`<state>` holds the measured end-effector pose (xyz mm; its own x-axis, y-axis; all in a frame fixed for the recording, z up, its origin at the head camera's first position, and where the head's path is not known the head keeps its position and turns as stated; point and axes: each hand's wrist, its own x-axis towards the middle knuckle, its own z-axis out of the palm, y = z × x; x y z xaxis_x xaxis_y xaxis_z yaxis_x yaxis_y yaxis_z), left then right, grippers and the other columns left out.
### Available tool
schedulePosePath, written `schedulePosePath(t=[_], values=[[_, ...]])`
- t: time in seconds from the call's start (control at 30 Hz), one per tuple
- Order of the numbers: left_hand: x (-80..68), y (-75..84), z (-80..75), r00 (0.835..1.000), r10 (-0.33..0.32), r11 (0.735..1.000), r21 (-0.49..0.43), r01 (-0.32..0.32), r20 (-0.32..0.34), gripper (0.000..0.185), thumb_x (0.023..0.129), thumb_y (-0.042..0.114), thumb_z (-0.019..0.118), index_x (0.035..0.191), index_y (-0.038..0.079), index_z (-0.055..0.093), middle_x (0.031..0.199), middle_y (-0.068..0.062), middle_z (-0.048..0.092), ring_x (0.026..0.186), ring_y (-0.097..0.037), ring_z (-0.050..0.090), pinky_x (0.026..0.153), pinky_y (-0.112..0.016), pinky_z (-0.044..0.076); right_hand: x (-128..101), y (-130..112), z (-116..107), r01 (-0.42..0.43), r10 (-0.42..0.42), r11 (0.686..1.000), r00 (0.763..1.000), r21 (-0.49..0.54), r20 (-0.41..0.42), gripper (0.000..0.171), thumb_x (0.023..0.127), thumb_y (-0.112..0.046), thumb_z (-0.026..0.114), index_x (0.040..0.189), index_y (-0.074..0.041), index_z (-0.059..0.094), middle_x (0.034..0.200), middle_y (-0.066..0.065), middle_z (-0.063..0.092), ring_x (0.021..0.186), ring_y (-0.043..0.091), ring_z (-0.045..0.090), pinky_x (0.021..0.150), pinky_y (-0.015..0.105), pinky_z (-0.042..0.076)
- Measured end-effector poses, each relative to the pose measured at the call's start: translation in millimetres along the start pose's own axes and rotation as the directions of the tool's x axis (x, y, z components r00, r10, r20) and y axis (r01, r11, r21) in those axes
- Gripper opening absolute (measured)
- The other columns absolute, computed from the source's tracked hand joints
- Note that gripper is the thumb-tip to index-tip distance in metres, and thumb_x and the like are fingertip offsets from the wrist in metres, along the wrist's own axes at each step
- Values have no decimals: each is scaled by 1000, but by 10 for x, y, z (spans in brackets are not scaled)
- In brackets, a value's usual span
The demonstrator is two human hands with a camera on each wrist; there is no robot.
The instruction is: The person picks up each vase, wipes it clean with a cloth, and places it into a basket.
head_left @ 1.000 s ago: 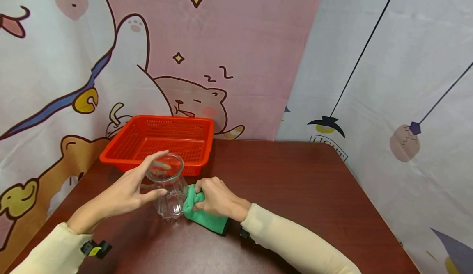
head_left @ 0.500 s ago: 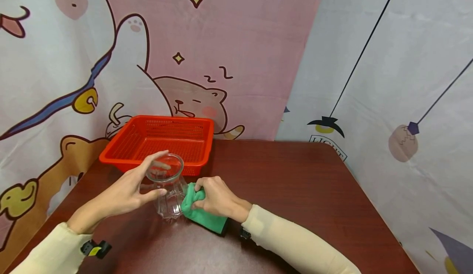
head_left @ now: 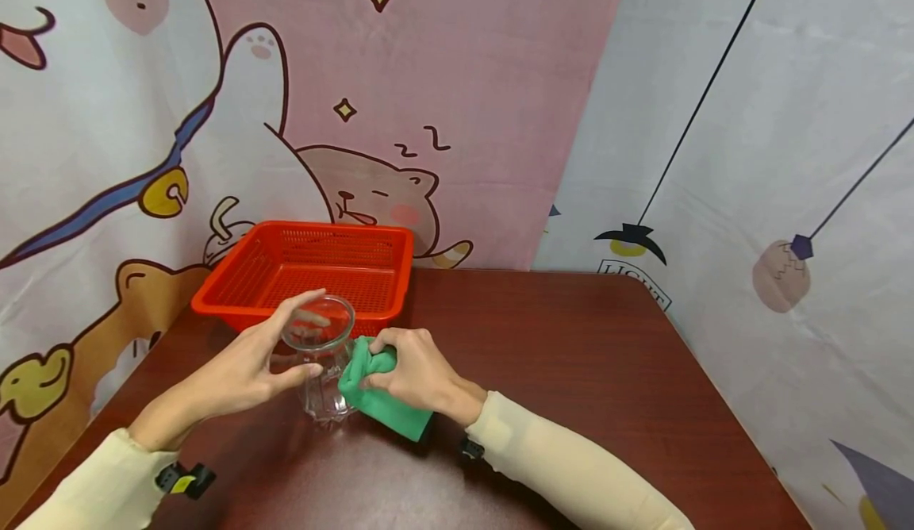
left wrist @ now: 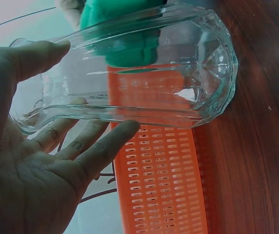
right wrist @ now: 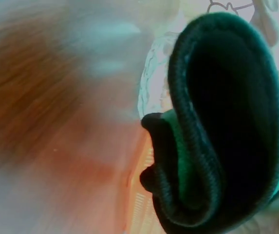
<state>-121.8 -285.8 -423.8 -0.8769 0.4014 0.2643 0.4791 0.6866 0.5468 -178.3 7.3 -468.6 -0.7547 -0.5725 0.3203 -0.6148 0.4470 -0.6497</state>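
Observation:
A clear, ribbed glass vase (head_left: 324, 399) stands upright on the table, its round mouth uppermost. My left hand (head_left: 246, 363) holds it near the neck, thumb on the near side and fingers curved around the far side. In my right hand (head_left: 423, 371) is a folded green cloth (head_left: 393, 412), pinched at its top and lying against the vase's right side. The left wrist view shows the cloth (left wrist: 105, 9) through and beyond the glass. Up close in the right wrist view, the cloth (right wrist: 270, 92) shows a dark stitched edge and hides most of that hand.
Behind the vase sits a red-orange perforated plastic basket (head_left: 400, 276), at the back left of the dark brown table (head_left: 543, 339). A curtain printed with cartoon animals (head_left: 485, 78) hangs along the back and sides of the table.
My right hand has moved the cloth a little up and to the left along the vase. The left hand and the vase have stayed where they were.

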Motion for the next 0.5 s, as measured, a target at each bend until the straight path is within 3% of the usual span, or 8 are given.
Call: schedulePosePath(t=[0.3,0.5], values=[[8,-18,5,1000,12,1000,0,-12,-3,106,103,32,93,183,39,24,142,5,79,122,-10,78,102,-36,66,27,-69,-41,26,-21,997,997,74,-69,33,91,-22,104,116,-12,85,115,3,88,90,1,74,85,16,62],[10,-34,-2,1000,16,997,-72,-15,18,106,104,26,92,183,39,23,147,-4,76,128,-25,80,94,-40,72,65,-112,-64,60,-51,995,992,75,-117,36,91,-25,103,121,-12,86,117,2,89,93,2,76,85,17,63]])
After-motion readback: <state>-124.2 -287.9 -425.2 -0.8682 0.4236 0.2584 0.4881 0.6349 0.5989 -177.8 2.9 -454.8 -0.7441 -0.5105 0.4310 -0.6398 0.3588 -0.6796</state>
